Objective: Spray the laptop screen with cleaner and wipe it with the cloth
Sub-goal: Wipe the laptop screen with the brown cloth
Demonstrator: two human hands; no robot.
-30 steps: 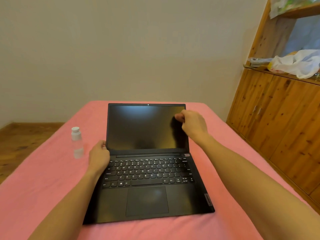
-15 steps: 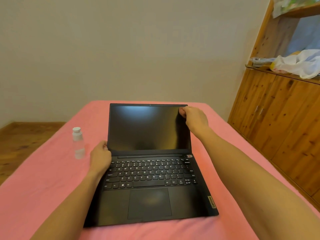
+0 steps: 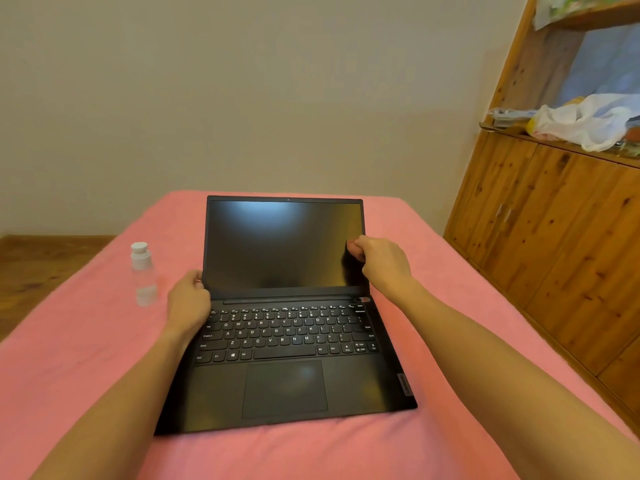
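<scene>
Laptop (image 3: pixel 287 317) sits open on pink bed cover (image 3: pixel 86 358), lid upright, screen (image 3: pixel 277 247) dark w/ a pale glare patch near top centre. Left hand (image 3: pixel 188 303) grips the laptop at its left hinge corner: palm over the top-left keys, thumb curled by the screen's lower-left edge; fingers themselves hidden behind the hand. Right hand (image 3: pixel 381 265) is at the screen's right edge, about mid-height, fingers curled tight. A dark cloth (image 3: pixel 351 268) seems bunched under it, against the screen, but it's black on black so its outline is hard to make out; only a darker smudge below the knuckles shows. Right hand looks closed on that cloth, pressing it to the glass.

Spray bottle (image 3: pixel 142 273) stands upright on the cover, left of laptop, near the left hand but not touching; clear body, white cap, slightly blurred.

Wooden cabinet (image 3: pixel 554 258) along the right, cut off by frame edge; white plastic bag (image 3: pixel 581 126) on its ledge, contents unclear. Both forearms run out of frame at bottom.
</scene>
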